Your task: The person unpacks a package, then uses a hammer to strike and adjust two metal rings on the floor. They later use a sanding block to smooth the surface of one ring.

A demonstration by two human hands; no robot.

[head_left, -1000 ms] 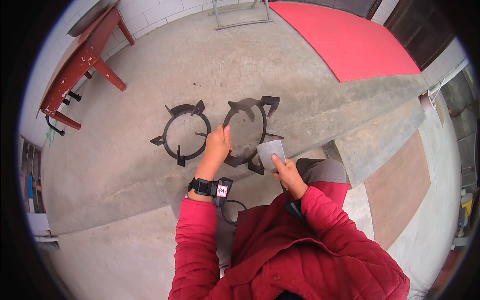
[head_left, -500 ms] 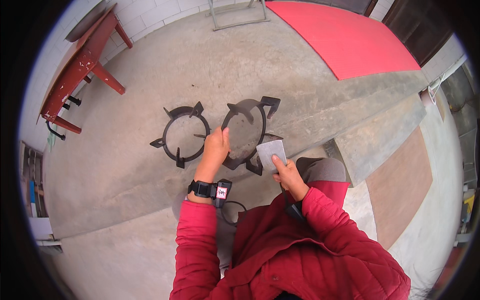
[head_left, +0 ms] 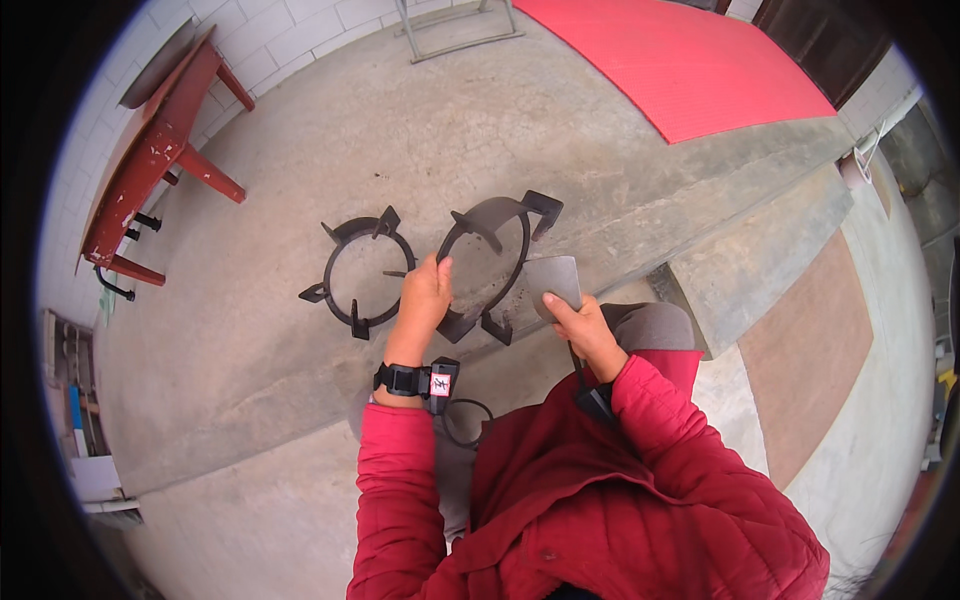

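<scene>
My left hand (head_left: 425,295) is closed on the near left rim of a black round stove pan support (head_left: 496,210), which is tilted up above the concrete floor. Its prongs stick out from the ring. In my right hand (head_left: 586,330) a flat grey rectangular sheet (head_left: 553,280) is pinched, thumb on top, just to the right of the ring; I cannot tell its material. A second black pan support (head_left: 350,229), with several prongs, lies on the floor left of the held one. A black band with a small box (head_left: 408,379) is strapped round my left wrist.
A low step edge runs across the floor (head_left: 250,380) in front of my knees. A red wooden bench (head_left: 150,170) stands at the far left, and a metal stand (head_left: 460,45) at the back. A red mat (head_left: 690,70) lies at the far right, with a concrete slab (head_left: 760,265) nearer.
The grey sheet and my right hand have moved slightly up and right, away from the ring's near prong. My left hand keeps its hold. The whole view has shifted a little.
</scene>
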